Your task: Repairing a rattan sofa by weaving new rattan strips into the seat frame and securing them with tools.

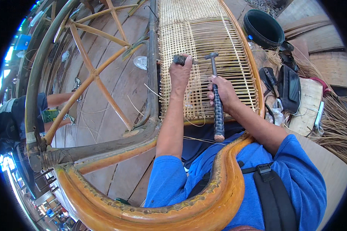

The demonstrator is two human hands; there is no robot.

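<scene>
L hand [180, 77] – clenched on dk tool [179, 59], R hand [225, 92] – gripping hammer [218, 109], abv cane weave [177, 36]

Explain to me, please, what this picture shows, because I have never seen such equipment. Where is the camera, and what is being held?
There is no machine here, only a person working with bare hands. The single picture comes from a wide fisheye camera worn on the head, looking down, so straight edges bend near the rim. The left hand grips a dark object, mostly hidden by the fist, so I cannot tell its kind. The right hand holds a hammer. Both are above a woven panel. Nearer the body curves a glossy orange-brown frame piece. Over on the right are a dark bucket and loose thin strips.
</scene>
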